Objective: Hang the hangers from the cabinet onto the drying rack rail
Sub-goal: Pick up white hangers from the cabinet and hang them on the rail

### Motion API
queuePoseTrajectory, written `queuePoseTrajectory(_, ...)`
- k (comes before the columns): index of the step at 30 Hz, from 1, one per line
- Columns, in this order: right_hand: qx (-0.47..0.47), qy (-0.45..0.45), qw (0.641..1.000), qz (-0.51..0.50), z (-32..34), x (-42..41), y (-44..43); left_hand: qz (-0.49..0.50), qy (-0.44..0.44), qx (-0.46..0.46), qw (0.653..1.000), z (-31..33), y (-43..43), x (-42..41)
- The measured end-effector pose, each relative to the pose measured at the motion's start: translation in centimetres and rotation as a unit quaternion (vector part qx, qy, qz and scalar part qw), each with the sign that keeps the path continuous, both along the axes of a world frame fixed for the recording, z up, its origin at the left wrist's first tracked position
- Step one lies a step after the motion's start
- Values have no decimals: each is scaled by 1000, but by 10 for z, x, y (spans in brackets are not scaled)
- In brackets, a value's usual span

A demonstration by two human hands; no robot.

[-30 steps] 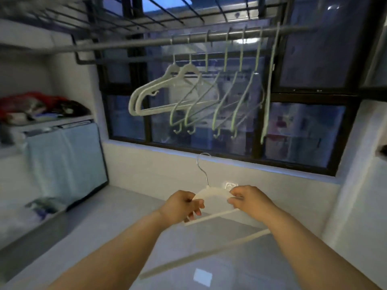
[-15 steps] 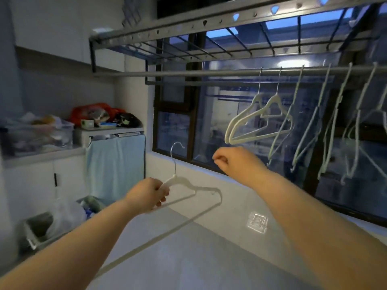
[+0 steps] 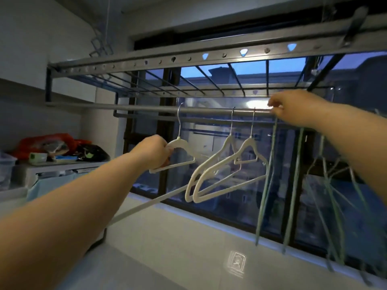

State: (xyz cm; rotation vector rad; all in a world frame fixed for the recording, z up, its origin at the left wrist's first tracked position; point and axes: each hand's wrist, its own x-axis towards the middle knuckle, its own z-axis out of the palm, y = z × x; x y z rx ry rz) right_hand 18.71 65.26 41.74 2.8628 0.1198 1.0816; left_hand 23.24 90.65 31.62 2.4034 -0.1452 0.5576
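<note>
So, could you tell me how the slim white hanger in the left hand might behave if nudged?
Probably light: the left hand holds the slim white hanger by one shoulder. Likely stiff: its long bar looks straight. On its thin wire hook it should swing.

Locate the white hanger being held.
Head view, left of centre: the left hand grips the white plastic hanger, its hook at the grey metal rail, left of two white hangers.

1. The drying rack rail (image 3: 146,107) is a grey round bar running level across the window.
2. A white hanger (image 3: 181,143) is tilted with its steel hook at the rail, and the left hand (image 3: 154,151) grips its shoulder.
3. Two more white hangers (image 3: 211,164) hang side by side on the rail.
4. The pale green hangers (image 3: 270,164) hang further right, edge-on.
</note>
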Motion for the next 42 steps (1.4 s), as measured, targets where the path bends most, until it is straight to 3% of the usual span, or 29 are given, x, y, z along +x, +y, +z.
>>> queuePoseTrajectory(11, 21, 40, 999, -21, 2, 41, -34, -48, -12, 16, 999, 45, -61, 55)
queuePoseTrajectory(17, 21, 22, 999, -17, -3, 47, -36, -24, -11, 68, 997, 51, -80, 70)
queuePoseTrajectory(35, 32, -9, 999, -8, -9, 53, -36, -35, 3, 41, 999, 33, -74, 106)
queuePoseTrajectory(42, 29, 3, 999, -39, -14, 50, -31, -68, -50, 33, 996, 40, -63, 100)
